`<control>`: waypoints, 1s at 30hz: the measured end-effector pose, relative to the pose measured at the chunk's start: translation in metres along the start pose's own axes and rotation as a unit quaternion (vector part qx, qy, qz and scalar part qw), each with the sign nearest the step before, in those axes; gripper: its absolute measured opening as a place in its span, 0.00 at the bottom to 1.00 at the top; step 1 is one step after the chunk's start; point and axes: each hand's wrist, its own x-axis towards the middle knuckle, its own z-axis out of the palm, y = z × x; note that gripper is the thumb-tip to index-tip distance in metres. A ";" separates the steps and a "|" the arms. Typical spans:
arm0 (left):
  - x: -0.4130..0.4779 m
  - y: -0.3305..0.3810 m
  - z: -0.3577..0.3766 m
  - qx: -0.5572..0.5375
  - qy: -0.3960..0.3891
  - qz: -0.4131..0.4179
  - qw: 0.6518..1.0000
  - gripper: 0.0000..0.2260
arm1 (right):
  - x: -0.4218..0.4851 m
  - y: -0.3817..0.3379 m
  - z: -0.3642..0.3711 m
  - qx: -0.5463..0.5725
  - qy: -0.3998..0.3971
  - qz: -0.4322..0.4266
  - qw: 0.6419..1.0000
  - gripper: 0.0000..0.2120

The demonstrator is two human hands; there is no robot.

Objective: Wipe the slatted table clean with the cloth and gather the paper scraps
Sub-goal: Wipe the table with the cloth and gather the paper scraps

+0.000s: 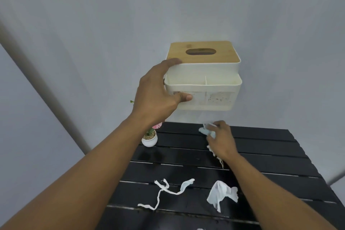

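My left hand grips the left side of a white tissue box with a wooden lid and holds it in the air above the far edge of the black slatted table. Below it, my right hand presses a pale blue cloth against the far slats. A frayed white piece hangs under that hand. Nearer to me lie a long twisted white paper strip and a crumpled white paper scrap.
A small white pot with a plant stands at the table's far left corner, just under my left forearm. A grey wall rises right behind the table. Another white bit shows at the bottom edge.
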 end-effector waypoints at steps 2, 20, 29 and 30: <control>0.000 -0.001 0.000 -0.002 0.000 -0.003 1.000 0.34 | 0.010 -0.007 0.021 -0.005 0.016 -0.026 1.000 0.15; 0.000 0.001 0.001 -0.010 0.003 -0.014 1.000 0.34 | -0.005 0.031 -0.019 -0.079 0.003 -0.022 0.997 0.18; -0.027 -0.008 0.017 -0.061 0.028 -0.057 0.996 0.33 | -0.101 -0.015 -0.023 0.056 -0.210 -0.142 0.966 0.21; -0.034 -0.011 0.023 -0.066 0.027 -0.061 0.996 0.32 | -0.109 -0.016 -0.030 0.073 -0.199 -0.139 0.967 0.21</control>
